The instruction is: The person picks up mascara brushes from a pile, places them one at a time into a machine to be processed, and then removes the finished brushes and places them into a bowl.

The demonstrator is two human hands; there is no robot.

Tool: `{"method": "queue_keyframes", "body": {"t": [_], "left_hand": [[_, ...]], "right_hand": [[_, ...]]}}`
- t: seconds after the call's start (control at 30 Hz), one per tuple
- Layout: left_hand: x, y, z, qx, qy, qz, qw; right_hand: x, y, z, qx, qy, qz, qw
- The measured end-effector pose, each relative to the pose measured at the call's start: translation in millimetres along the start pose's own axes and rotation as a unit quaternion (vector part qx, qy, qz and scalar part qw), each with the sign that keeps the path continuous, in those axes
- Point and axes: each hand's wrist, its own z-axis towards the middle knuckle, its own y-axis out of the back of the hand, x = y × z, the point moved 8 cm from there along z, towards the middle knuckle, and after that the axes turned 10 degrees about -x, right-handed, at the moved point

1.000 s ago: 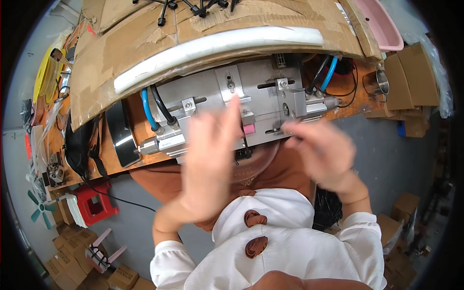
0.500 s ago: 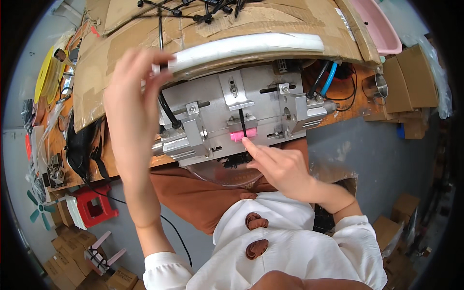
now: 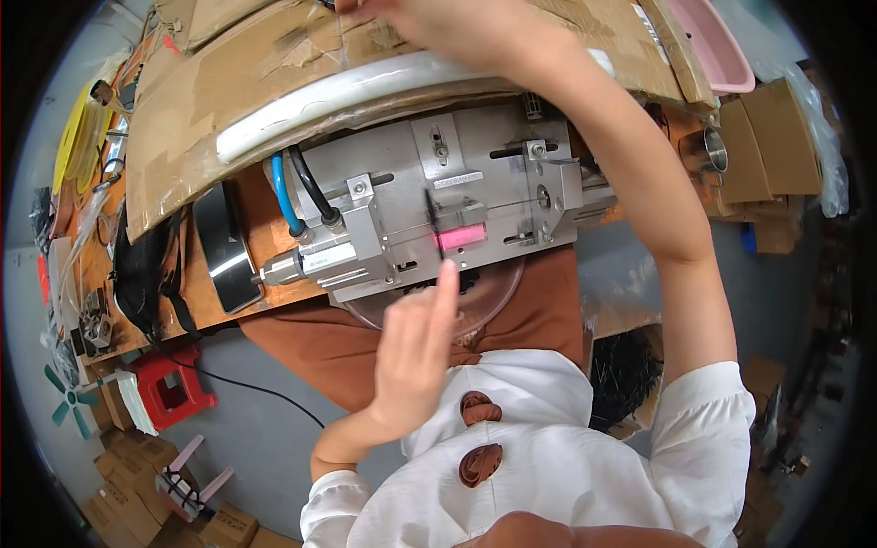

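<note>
My left hand (image 3: 416, 352) is raised in front of the metal fixture (image 3: 406, 247), fingers together and somewhat blurred. At its fingertips is the lower end of a thin black rod (image 3: 433, 219), which stands tilted across the left end of a pink block (image 3: 464, 237) on the fixture. The thumb is hidden. My right arm reaches far over the fixture, and my right hand (image 3: 420, 18) is at the top edge, above the cardboard (image 3: 183, 164). Its fingertips are partly cut off beside a small dark bit; what they hold, if anything, cannot be made out.
A white padded roll (image 3: 301, 105) edges the cardboard. Blue and black hoses (image 3: 285, 196) run to the fixture's left cylinder. A phone (image 3: 224, 251) and black bag (image 3: 146, 274) lie left. A clear bowl (image 3: 512, 288) sits below, a metal cup (image 3: 703, 151) right.
My right hand has left the rod and swung up to the far edge. My left hand has come down to the rod, which has shifted left and tilted. The view has shifted too.
</note>
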Motion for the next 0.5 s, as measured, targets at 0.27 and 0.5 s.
{"method": "queue_keyframes", "body": {"t": [0.27, 0.5], "left_hand": [[-3, -52, -1, 0.095, 0.02, 0.063, 0.993], [1, -50, -4, 0.106, 0.025, 0.085, 0.99]], "right_hand": [[-23, 108, -3, -0.096, -0.313, 0.235, 0.915], [21, 134, -88, -0.101, -0.416, 0.214, 0.878]]}}
